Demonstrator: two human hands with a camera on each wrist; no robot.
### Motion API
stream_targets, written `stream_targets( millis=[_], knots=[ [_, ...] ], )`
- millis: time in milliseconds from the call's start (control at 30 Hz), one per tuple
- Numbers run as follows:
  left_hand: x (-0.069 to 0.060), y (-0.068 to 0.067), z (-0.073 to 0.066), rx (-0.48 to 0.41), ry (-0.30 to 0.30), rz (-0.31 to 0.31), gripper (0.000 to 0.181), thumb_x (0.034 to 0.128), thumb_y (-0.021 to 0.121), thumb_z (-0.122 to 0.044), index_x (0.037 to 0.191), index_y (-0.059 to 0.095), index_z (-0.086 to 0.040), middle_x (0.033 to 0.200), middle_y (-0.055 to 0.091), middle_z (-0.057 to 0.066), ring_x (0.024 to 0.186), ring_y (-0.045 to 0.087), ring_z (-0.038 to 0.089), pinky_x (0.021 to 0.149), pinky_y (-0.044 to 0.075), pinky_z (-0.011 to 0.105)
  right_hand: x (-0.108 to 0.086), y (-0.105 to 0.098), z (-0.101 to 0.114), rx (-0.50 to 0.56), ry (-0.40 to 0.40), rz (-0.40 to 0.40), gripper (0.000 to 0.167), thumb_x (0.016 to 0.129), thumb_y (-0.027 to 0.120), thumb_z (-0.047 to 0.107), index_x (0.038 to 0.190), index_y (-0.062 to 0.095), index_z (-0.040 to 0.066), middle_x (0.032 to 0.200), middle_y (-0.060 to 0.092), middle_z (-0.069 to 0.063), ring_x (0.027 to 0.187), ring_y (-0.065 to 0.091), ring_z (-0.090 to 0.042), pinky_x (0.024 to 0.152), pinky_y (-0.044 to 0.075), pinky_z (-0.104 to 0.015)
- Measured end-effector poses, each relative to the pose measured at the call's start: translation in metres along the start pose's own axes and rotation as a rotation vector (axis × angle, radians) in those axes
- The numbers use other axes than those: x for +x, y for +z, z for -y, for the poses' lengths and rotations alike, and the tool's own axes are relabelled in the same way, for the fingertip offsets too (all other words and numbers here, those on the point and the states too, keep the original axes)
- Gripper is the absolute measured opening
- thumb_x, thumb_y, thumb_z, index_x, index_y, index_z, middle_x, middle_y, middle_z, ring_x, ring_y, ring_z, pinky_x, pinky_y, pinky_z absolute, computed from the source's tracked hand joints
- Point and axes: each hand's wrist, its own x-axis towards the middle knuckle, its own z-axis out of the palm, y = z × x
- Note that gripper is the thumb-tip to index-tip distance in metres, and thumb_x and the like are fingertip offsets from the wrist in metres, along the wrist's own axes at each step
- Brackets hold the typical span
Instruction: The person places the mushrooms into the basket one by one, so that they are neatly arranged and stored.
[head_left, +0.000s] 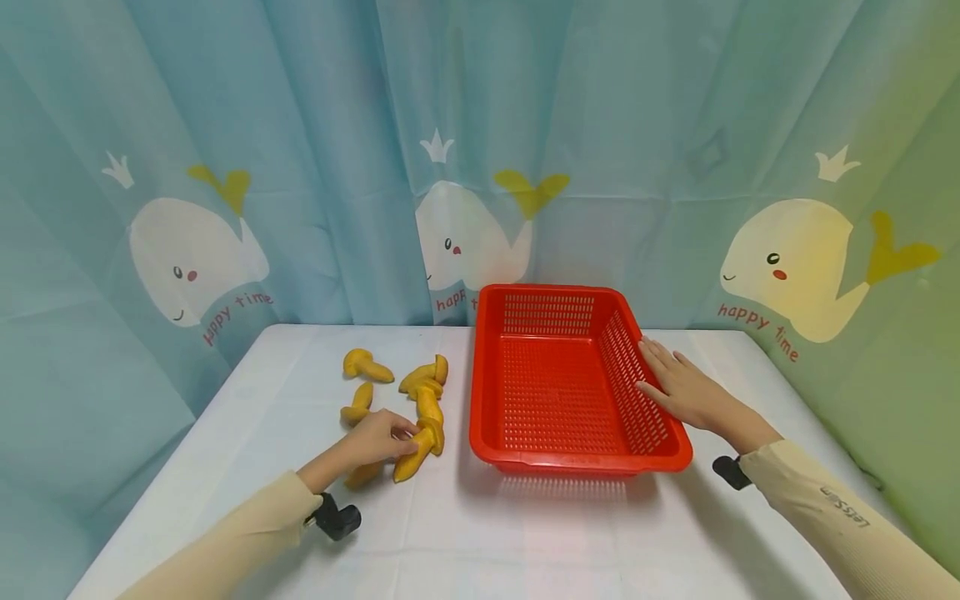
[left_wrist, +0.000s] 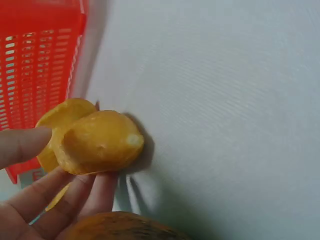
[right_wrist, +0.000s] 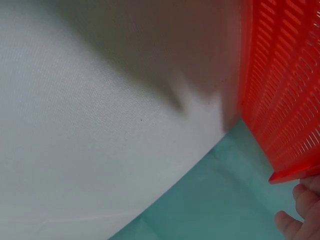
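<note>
Thumb and fingers of the left hand (head_left: pixel 377 439) are partly closed, pinching one smooth yellow mushroom-shaped piece (head_left: pixel 409 467) of a material I cannot tell. This gripped piece sits low, at or just above the white cloth-covered desk (head_left: pixel 450 550); whether it is lifted I cannot make out. Just beyond the fingertips, two more yellow mushroom-shaped pieces, a middle one (head_left: pixel 429 403) and a far one (head_left: pixel 422 381), run away from the gripped piece in a row, seemingly touching. Past the knuckles lies a short yellow mushroom (head_left: pixel 362 400), and farther beyond it a yellow mushroom with its stem to the right (head_left: pixel 367 367). Under the near side of the hand, a half-hidden yellow piece (head_left: pixel 363 475) shows only in part.

To the right of this hand, near but apart, stands a red rectangular plastic basket (head_left: pixel 577 461) with slotted walls. At its far side, the right hand (head_left: pixel 682 390) is spread, fingers extended, touching the right rim; it grips no yellow piece.

As for progress, every yellow piece in view is outside the basket: one is in the grasp, five lie loose about the left hand. I judge the handling to be at an early stage.
</note>
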Motion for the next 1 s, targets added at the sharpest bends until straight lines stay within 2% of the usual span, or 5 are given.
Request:
stream_targets(
  millis=[200, 433, 633, 867, 1000],
  knots=[
    [0.008, -0.004, -0.003, -0.106, -0.116, 0.079, 0.026, 0.0839, 0.069, -0.013, 0.107, 0.067, -0.001, 0.085, 0.066, 0.005, 0.068, 0.058, 0.011, 0.064, 0.055, 0.024, 0.000, 0.002, -0.002, 0.004, -0.002, -0.014, 0.072, 0.098, 0.044, 0.035, 0.147, 0.013, -0.007, 0.153, 0.014, -0.028, 0.140, 0.016, -0.045, 0.112, 0.011, -0.064],
    [0.013, -0.008, -0.001, -0.156, -0.110, 0.143, 0.029, 0.0816, 0.071, -0.010, 0.108, 0.065, 0.000, 0.085, 0.069, 0.005, 0.063, 0.057, 0.009, 0.059, 0.052, 0.023, 0.001, 0.003, 0.000, 0.021, -0.011, -0.027, 0.073, 0.097, 0.044, 0.037, 0.147, 0.014, -0.007, 0.153, 0.016, -0.028, 0.140, 0.016, -0.045, 0.111, 0.012, -0.064],
    [0.015, -0.006, -0.002, -0.168, -0.127, 0.147, 0.029, 0.0796, 0.072, -0.006, 0.108, 0.065, -0.003, 0.091, 0.069, 0.004, 0.068, 0.057, 0.010, 0.060, 0.051, 0.024, 0.000, 0.003, 0.001, 0.012, -0.009, -0.026, 0.072, 0.098, 0.044, 0.035, 0.147, 0.014, -0.007, 0.153, 0.015, -0.028, 0.140, 0.017, -0.045, 0.112, 0.012, -0.063],
    [0.016, -0.002, -0.001, -0.203, -0.143, 0.090, 0.027, 0.0808, 0.072, -0.008, 0.107, 0.065, -0.007, 0.097, 0.067, 0.006, 0.076, 0.058, 0.013, 0.063, 0.053, 0.026, 0.000, 0.005, 0.000, 0.000, -0.001, -0.020, 0.070, 0.098, 0.042, 0.034, 0.148, 0.012, -0.006, 0.153, 0.015, -0.028, 0.141, 0.016, -0.045, 0.112, 0.012, -0.063],
    [0.014, -0.004, 0.000, -0.226, -0.129, 0.089, 0.028, 0.0821, 0.071, -0.009, 0.109, 0.063, -0.006, 0.100, 0.066, 0.009, 0.076, 0.059, 0.014, 0.065, 0.055, 0.028, 0.000, 0.005, 0.000, -0.001, 0.001, -0.022, 0.070, 0.098, 0.042, 0.034, 0.148, 0.011, -0.005, 0.153, 0.015, -0.028, 0.140, 0.016, -0.045, 0.112, 0.012, -0.063]
  ],
)
